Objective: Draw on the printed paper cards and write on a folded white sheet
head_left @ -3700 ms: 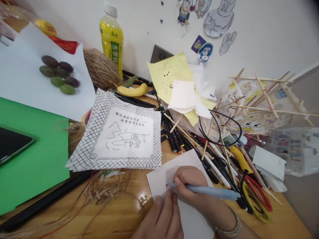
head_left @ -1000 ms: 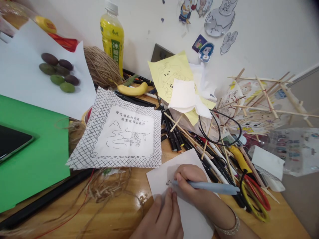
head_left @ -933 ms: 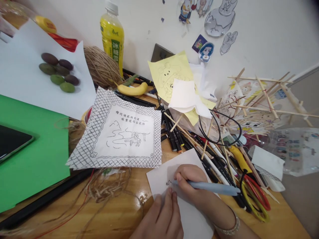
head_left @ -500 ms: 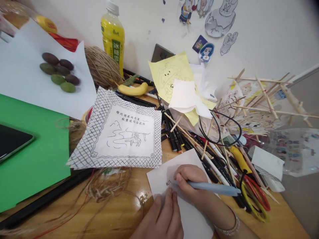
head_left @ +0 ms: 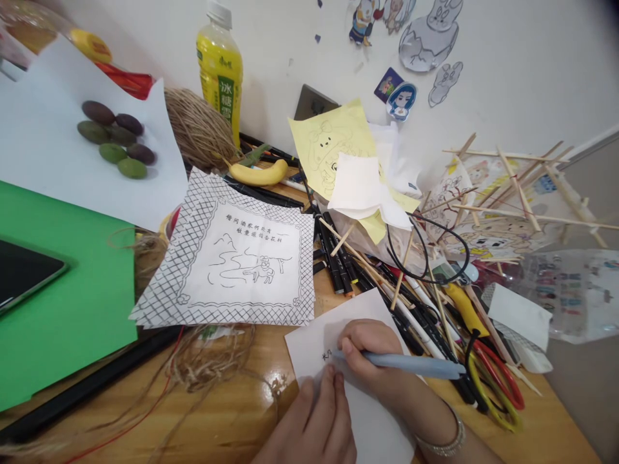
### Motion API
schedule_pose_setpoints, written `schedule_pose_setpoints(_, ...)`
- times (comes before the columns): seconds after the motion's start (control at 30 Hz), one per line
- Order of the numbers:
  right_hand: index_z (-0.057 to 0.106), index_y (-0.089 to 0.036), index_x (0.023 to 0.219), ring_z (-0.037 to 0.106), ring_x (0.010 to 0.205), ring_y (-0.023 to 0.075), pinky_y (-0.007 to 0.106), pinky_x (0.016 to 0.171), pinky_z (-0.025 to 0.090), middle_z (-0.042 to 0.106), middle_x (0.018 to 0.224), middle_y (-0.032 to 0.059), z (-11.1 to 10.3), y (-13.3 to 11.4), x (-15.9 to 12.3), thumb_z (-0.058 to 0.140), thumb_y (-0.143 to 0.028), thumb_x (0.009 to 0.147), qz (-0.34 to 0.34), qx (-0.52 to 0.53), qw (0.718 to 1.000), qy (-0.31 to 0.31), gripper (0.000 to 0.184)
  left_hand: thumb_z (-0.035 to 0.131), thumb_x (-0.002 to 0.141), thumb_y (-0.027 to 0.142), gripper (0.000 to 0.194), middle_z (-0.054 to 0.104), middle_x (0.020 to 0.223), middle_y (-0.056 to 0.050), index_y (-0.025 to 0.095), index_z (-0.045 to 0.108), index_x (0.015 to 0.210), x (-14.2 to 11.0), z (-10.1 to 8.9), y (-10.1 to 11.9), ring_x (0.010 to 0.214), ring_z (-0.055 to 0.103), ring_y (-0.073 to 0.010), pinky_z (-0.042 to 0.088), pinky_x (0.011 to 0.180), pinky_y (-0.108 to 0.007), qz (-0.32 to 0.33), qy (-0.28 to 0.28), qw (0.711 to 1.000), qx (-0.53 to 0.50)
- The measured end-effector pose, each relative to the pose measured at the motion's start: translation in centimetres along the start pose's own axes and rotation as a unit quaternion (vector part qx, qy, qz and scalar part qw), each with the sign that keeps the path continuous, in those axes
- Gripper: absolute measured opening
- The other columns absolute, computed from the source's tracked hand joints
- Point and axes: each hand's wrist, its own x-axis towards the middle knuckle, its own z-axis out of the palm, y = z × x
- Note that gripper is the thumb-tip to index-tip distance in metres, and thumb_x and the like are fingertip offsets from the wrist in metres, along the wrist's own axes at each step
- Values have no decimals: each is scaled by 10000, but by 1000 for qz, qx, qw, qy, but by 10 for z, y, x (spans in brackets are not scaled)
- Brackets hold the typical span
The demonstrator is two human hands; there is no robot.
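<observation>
A white sheet of paper [head_left: 309, 338] lies slanted at the table's front, with a few small dark pen strokes on it. My right hand [head_left: 370, 354] is closed round a light-blue pen [head_left: 416, 365], its tip down at those strokes. Flat on the lower part of the sheet rests my left hand [head_left: 322, 422], fingers stretched out and their tips just below the writing. Left of the sheet is a stack of papers [head_left: 242, 258], the top one bearing a drawn landscape, written characters and a cross-hatched border.
Behind the sheet lie many markers [head_left: 338, 270] and wooden sticks, with scissors [head_left: 503, 386] at right. A yellow-labelled bottle [head_left: 220, 71] and a banana [head_left: 258, 174] stand behind the stack. Twine [head_left: 203, 361], a green sheet [head_left: 97, 277] and a phone [head_left: 29, 274] are at left.
The pen in my right hand has shifted very slightly, and the strokes at its tip look a little different. My left hand stays where it was.
</observation>
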Motion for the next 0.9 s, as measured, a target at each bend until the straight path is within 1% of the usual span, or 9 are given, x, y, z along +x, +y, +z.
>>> schedule_pose_setpoints(0.33,379,-210,503,446,456,114,231,477,371,473,471,-13,1,1,-1,372,-173,830,0,8,1000,6,329,481,917,233,188,696,1048,-52,155,652,925,1,-1,-1,986,591,-241,359,881,-396,-2,-1,1000,-1)
schedule_pose_setpoints(0.5,390,-210,509,458,469,117,232,492,391,490,479,-8,1,1,-2,379,-179,828,14,7,1000,3,321,457,927,220,209,700,1039,-50,154,656,925,1,-1,-1,975,600,-234,360,877,-397,-3,0,1000,0)
schedule_pose_setpoints(0.67,396,-209,510,452,458,118,233,478,381,482,475,-10,2,1,-2,377,-177,831,8,2,1000,3,324,435,936,208,230,705,1032,-44,151,657,927,1,-2,-1,970,604,-227,375,863,-385,-7,6,1000,2)
schedule_pose_setpoints(0.9,401,-210,508,445,463,120,237,483,375,481,475,-8,1,0,-1,375,-168,833,-4,1,1000,-2,328,460,925,217,210,696,1043,-53,153,660,924,1,-2,-1,972,597,-226,368,879,-387,-7,5,1000,4)
